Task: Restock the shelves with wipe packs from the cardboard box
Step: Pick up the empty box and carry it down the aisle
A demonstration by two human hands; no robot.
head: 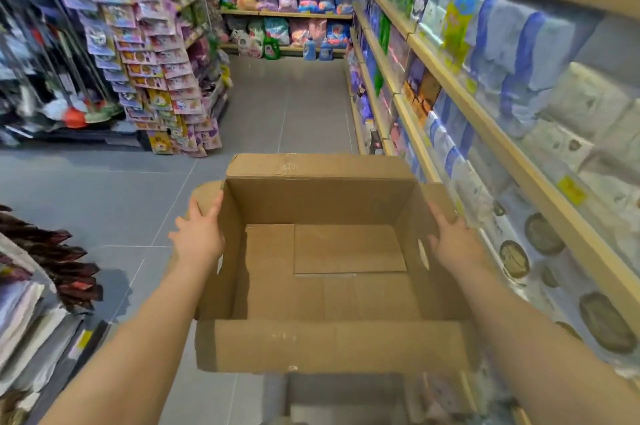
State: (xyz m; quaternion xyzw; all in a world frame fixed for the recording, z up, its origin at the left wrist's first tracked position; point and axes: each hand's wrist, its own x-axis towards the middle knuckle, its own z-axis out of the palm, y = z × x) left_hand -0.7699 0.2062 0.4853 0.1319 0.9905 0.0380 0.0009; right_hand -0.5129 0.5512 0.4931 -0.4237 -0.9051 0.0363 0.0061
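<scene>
An open brown cardboard box (346,286) is held in front of me above the grey floor, its flaps folded out. No wipe packs show inside it, only bare cardboard. My left hand (199,234) grips the box's left wall, and my right hand (453,241) grips the right wall near a handle slot. On my right run wooden shelves (512,147) packed with wipe packs (512,57) in blue, white and green wrapping.
A hanging rack of small pink and purple packets (156,71) stands ahead on the left, with mops (79,113) behind it. Detergent bags and bottles (287,33) fill the far shelves. Stacked goods (38,286) sit low at my left. The grey tiled aisle (287,106) runs ahead.
</scene>
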